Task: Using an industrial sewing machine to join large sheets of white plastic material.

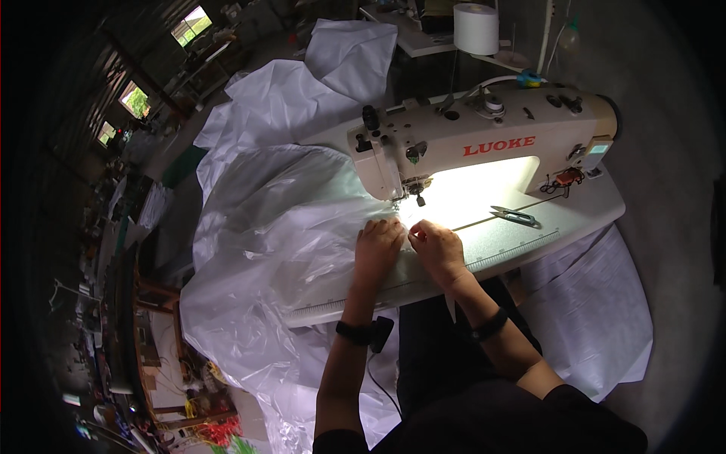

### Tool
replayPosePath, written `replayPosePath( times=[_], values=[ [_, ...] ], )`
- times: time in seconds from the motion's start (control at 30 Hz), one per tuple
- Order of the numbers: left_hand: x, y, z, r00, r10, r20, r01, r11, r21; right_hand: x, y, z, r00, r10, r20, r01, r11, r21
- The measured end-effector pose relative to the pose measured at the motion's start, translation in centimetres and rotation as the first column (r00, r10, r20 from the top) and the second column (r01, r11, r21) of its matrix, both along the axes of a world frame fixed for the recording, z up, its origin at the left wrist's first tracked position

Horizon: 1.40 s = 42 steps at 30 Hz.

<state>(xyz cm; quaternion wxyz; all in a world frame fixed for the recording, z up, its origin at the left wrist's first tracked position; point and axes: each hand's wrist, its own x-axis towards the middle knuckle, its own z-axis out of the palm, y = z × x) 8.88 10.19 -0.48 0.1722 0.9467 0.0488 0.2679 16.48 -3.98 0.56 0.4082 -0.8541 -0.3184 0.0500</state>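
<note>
A thin, shiny white plastic sheet (257, 234) spreads over the left side of the sewing machine's table, its edge running up to the needle area. On that edge, just in front of the presser foot (398, 204), my left hand (380, 244) has its fingers bent and closed on the sheet. Close beside it on the right, my right hand (440, 251) pinches the sheet's edge between thumb and fingers. The white sewing machine (476, 140) stands over the table with its lamp lit. The fingertips are partly hidden, and the needle tip is too small to make out.
Thread snips (516, 217) lie on the machine table (529, 238) to the right of my hands. A white thread cone (476, 30) stands behind the machine. More white sheeting (590, 310) hangs below the table's right end. Cluttered shelves (162, 348) line the left.
</note>
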Motion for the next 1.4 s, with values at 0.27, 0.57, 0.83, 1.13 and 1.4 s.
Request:
replayPosePath(
  times=[0.27,0.57,0.83,1.13,1.4],
  values=[
    [-0.4,0.3,-0.8,0.999,-0.037,0.028,0.035,0.997,0.073,-0.3,0.1,-1.2,0.950,0.039,0.311,-0.076,0.991,0.110],
    [-0.4,-1.5,0.6,1.000,-0.003,-0.009,0.004,0.989,0.146,0.1,-0.5,-1.2,0.951,0.022,0.308,-0.068,0.988,0.138],
    [-2.1,-1.0,-0.9,0.993,0.112,-0.033,-0.113,0.993,-0.027,0.1,-0.7,-2.7,0.884,0.162,0.438,-0.163,0.986,-0.034],
    [-1.8,1.0,0.0,0.990,0.053,-0.128,-0.052,0.999,0.012,0.0,-0.4,-1.6,0.867,0.191,0.460,-0.161,0.981,-0.105],
    [2.3,3.8,-1.2,0.989,0.066,-0.132,-0.063,0.998,0.026,2.8,0.4,-1.7,0.880,0.209,0.427,-0.161,0.976,-0.146]
  ],
)
